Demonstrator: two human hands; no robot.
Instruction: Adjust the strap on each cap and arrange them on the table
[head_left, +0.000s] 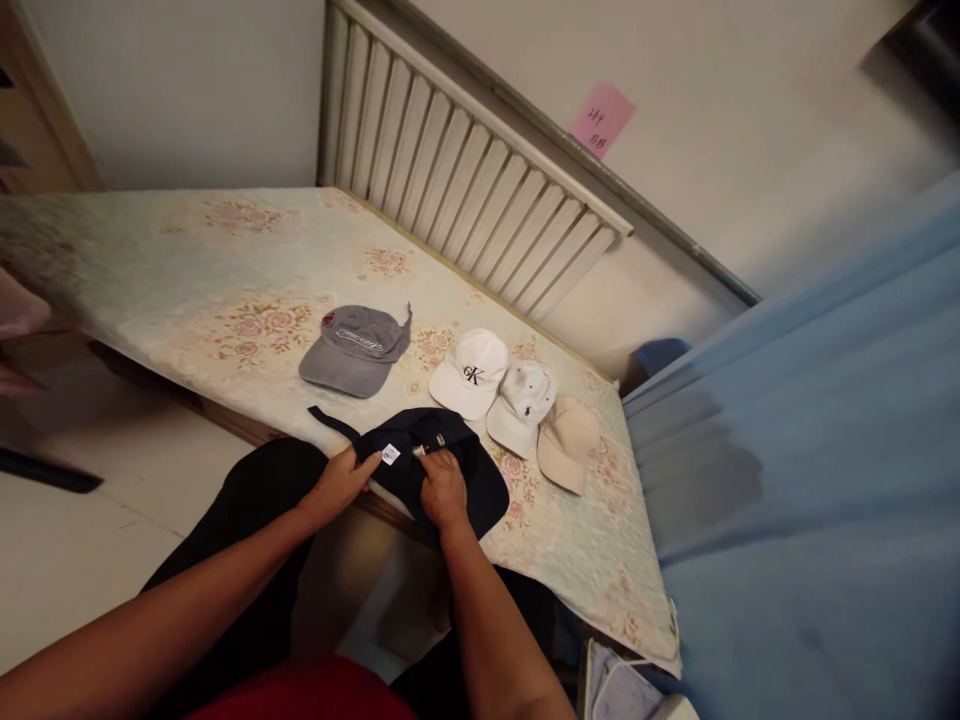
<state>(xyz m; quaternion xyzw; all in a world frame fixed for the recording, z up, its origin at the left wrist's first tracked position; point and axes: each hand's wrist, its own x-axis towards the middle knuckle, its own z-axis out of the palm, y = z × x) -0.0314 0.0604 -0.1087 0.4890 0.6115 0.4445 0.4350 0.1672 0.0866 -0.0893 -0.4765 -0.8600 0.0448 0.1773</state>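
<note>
A navy cap (457, 455) lies at the near edge of a floral bedspread (225, 280), its strap trailing left and a white tag showing. My left hand (341, 485) grips the cap's back edge by the strap, fingers closed. My right hand (442, 487) pinches the cap near its metal buckle. Beyond lie a grey cap (358, 348), a white cap with black letters (471, 372), a pale speckled cap (523, 405) and a beige cap (566, 442), in a row.
A white slatted headboard (465, 180) leans on the wall with a pink note (602, 118) above it. A blue curtain (810, 480) hangs at the right. Pale floor (90, 530) lies to the left, my dark-clothed legs below.
</note>
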